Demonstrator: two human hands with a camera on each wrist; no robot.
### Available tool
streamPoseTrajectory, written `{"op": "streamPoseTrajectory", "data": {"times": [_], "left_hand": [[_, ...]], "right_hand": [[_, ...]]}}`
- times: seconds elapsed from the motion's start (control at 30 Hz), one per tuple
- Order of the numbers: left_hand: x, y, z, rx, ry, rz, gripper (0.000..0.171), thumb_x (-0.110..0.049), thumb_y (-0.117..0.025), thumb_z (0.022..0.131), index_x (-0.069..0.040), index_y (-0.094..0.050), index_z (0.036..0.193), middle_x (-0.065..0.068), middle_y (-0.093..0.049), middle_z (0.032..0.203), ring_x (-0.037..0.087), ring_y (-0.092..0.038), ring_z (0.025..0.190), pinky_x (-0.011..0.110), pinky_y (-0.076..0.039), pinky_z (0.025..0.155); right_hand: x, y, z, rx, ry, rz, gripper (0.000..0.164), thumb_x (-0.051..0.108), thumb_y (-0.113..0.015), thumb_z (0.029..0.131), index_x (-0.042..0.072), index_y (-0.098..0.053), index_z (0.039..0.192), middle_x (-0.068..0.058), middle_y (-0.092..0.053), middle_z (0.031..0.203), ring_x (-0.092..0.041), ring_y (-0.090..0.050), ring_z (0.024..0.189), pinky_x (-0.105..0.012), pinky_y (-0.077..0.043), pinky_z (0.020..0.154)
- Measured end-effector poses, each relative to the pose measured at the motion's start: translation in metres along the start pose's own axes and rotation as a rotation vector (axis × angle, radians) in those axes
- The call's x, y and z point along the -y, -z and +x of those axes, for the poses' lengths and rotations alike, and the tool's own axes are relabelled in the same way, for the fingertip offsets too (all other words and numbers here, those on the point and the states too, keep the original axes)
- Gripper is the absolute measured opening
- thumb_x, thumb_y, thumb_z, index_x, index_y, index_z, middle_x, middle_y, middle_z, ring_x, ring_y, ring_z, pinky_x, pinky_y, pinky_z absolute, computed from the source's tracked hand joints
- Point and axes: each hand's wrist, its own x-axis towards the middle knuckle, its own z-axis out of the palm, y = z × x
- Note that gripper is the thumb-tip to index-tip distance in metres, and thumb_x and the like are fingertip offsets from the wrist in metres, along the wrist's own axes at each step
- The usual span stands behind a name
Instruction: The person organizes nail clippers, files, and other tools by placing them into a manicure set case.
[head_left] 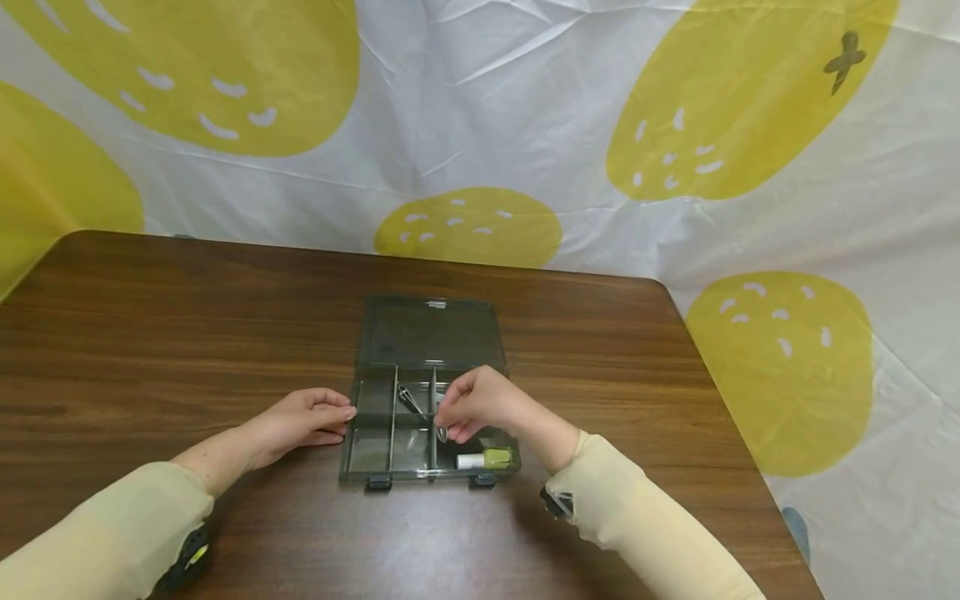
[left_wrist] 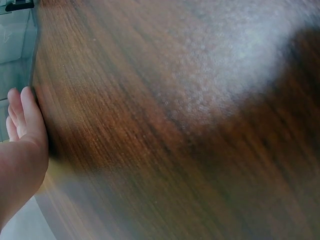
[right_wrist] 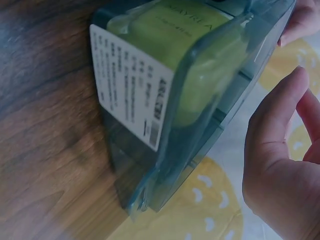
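A smoky clear divided box (head_left: 348, 454) lies on the table with its lid (head_left: 431, 333) folded back. My left hand (head_left: 311, 417) rests at the box's left side, fingertips right at the rim; the left wrist view shows those fingers (left_wrist: 31, 107) nearly straight along the wall. Over the right-hand compartments, my right hand (head_left: 480, 404) pinches a small shiny metal piece (head_left: 442, 433), mostly hidden by the fingers; I cannot tell its kind. A silver nail clipper (head_left: 411, 400) lies slanted in the middle column. A green nail polish bottle (head_left: 495, 458) with a white cap lies in the front right compartment.
The brown wooden table (head_left: 225, 333) reaches back to a white curtain with yellow printed shapes (head_left: 465, 227). Two latches (head_left: 378, 482) stick out from the box's front edge. A white printed label (right_wrist: 132, 87) is on the box's outside wall, near the bottle.
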Motion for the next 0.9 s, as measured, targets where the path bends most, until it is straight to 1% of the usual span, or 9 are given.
{"op": "streamPoseTrajectory", "data": {"times": [0.33, 0.47, 0.6, 0.9], "left_hand": [[-0.001, -0.001, 0.000, -0.010, 0.002, -0.009, 0.043, -0.017, -0.054, 0.094, 0.013, -0.040, 0.121, 0.001, -0.059, 0.095, 0.009, -0.058, 0.087, 0.025, -0.054, 0.083], [-0.001, 0.000, -0.001, -0.011, 0.001, -0.008, 0.045, -0.017, -0.054, 0.094, 0.014, -0.039, 0.122, 0.001, -0.060, 0.096, 0.009, -0.058, 0.086, 0.025, -0.054, 0.083], [-0.001, 0.000, 0.000, -0.012, 0.002, -0.005, 0.045, -0.017, -0.054, 0.094, 0.014, -0.039, 0.123, 0.001, -0.060, 0.096, 0.009, -0.058, 0.086, 0.025, -0.054, 0.083], [-0.001, -0.001, -0.002, -0.005, 0.001, 0.002, 0.046, -0.018, -0.053, 0.094, 0.014, -0.038, 0.123, 0.003, -0.059, 0.099, 0.009, -0.058, 0.088, 0.026, -0.054, 0.084]], "right_hand": [[0.002, -0.010, 0.008, 0.008, -0.016, -0.001, 0.008, -0.003, -0.064, 0.082, -0.010, -0.063, 0.086, -0.004, -0.064, 0.063, -0.008, -0.059, 0.049, -0.025, -0.056, 0.053], [0.004, -0.012, 0.008, 0.003, -0.012, -0.007, 0.009, -0.003, -0.064, 0.082, -0.011, -0.063, 0.086, -0.010, -0.066, 0.066, -0.008, -0.058, 0.049, -0.025, -0.056, 0.053], [0.003, -0.011, 0.009, 0.007, -0.009, -0.012, 0.008, -0.003, -0.065, 0.082, -0.010, -0.063, 0.086, -0.015, -0.068, 0.070, -0.008, -0.059, 0.049, -0.026, -0.056, 0.053], [-0.003, 0.002, 0.002, -0.006, -0.008, -0.030, 0.007, 0.000, -0.066, 0.081, -0.007, -0.064, 0.083, -0.011, -0.066, 0.066, -0.009, -0.060, 0.051, -0.027, -0.057, 0.055]]}}
